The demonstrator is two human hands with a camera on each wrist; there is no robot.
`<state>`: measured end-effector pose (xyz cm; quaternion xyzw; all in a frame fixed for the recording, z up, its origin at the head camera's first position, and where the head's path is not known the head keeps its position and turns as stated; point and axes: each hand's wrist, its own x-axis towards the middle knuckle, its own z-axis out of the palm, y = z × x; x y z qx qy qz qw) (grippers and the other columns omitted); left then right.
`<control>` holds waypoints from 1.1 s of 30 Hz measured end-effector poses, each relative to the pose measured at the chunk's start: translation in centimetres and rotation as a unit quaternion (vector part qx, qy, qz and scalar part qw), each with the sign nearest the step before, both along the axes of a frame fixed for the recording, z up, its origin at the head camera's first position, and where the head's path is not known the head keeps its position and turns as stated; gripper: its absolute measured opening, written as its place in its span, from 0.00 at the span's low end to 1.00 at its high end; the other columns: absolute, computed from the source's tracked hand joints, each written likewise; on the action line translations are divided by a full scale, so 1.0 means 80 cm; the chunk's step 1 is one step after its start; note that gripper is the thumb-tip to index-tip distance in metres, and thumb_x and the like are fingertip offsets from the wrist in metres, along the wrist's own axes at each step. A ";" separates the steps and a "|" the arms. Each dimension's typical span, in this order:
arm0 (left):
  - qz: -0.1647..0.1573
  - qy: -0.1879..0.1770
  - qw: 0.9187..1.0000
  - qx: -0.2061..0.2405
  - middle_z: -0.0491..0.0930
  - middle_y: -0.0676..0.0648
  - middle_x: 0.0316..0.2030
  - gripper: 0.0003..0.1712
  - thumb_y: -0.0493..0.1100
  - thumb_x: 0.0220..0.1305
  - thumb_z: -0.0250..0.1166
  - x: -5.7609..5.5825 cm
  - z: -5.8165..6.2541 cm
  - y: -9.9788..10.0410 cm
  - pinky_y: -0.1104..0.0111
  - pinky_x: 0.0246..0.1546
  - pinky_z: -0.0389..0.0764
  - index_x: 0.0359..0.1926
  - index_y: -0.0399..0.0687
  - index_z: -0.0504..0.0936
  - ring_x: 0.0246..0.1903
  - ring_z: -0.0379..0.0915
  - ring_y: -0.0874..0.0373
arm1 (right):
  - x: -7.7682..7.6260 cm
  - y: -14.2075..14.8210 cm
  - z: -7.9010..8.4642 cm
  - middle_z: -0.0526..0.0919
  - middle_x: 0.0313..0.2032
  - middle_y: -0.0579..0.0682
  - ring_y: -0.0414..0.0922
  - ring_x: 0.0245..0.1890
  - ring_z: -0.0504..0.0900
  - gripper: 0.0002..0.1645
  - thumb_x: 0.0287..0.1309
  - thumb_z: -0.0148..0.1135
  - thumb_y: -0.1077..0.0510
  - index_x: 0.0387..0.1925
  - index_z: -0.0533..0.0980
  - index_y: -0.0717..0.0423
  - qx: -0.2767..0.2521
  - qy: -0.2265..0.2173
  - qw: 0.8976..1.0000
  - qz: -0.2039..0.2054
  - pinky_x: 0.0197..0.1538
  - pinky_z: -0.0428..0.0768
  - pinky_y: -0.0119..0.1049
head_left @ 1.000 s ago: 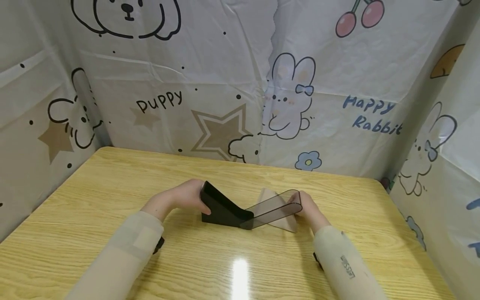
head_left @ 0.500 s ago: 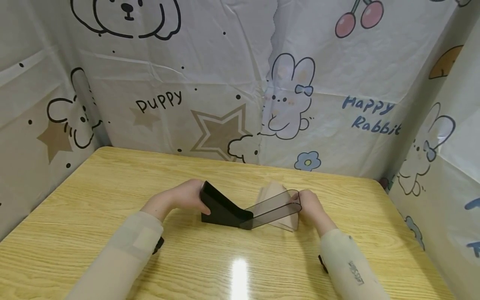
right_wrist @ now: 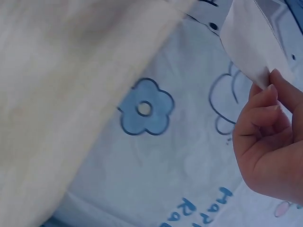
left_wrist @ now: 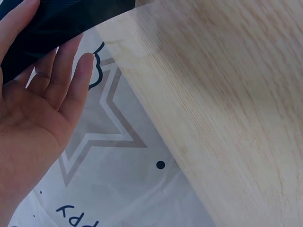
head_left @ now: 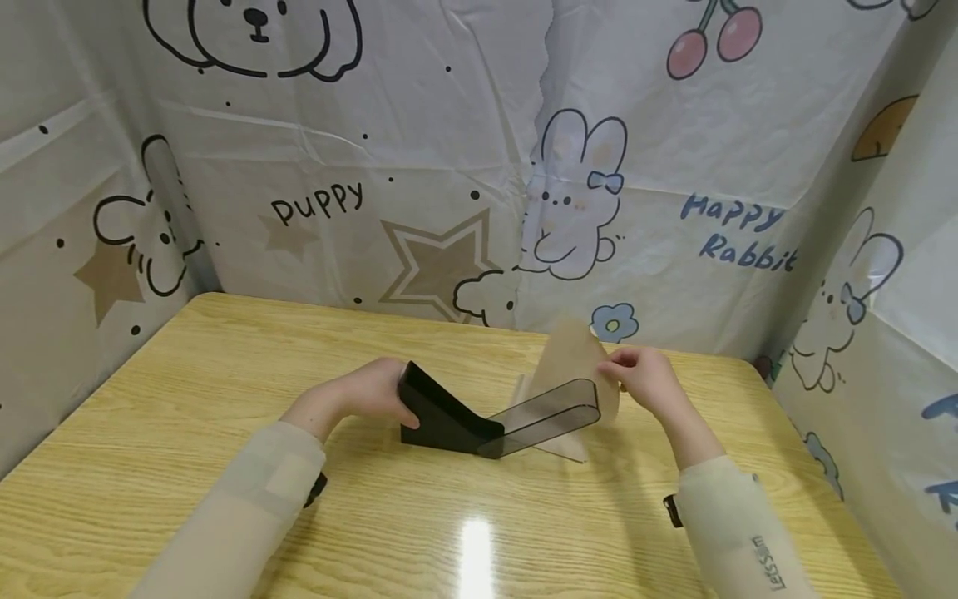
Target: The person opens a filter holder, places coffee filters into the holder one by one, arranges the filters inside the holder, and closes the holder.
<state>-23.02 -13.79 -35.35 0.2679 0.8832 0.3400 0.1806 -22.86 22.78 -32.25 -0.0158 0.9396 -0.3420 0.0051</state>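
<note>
My left hand [head_left: 377, 391] grips the raised end of a black holder [head_left: 449, 420] on the table, fingers behind it and thumb in front. In the left wrist view the dark holder [left_wrist: 71, 23] lies between thumb and fingers. A smoky see-through trough [head_left: 550, 420] forms its right side. Tan fan-shaped coffee filters [head_left: 565, 445] stand in this trough, partly seen through its wall. My right hand [head_left: 649, 378] pinches one coffee filter [head_left: 572, 358] by its right edge, raised above the others. The right wrist view shows that pale filter [right_wrist: 248, 45], with a crimped seam, between thumb and fingertip.
The wood-grain table [head_left: 299, 333] reaches back to a hanging white cloth [head_left: 419, 150] printed with cartoon animals. More of this cloth hangs at both sides. A bright light reflection [head_left: 479, 557] lies on the tabletop near the front.
My right hand has moved up and to the right, lifting one coffee filter out of the holder. The left hand and holder stay in place.
</note>
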 end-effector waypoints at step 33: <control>0.008 -0.011 1.000 -0.005 0.83 0.49 0.41 0.17 0.36 0.47 0.72 -0.001 0.003 0.009 0.63 0.46 0.77 0.41 0.48 0.82 0.41 0.77 0.59 | 0.038 -0.070 0.077 0.83 0.32 0.56 0.44 0.27 0.76 0.11 0.60 0.60 0.58 0.38 0.82 0.61 0.015 0.101 0.994 0.050 0.32 0.74 0.33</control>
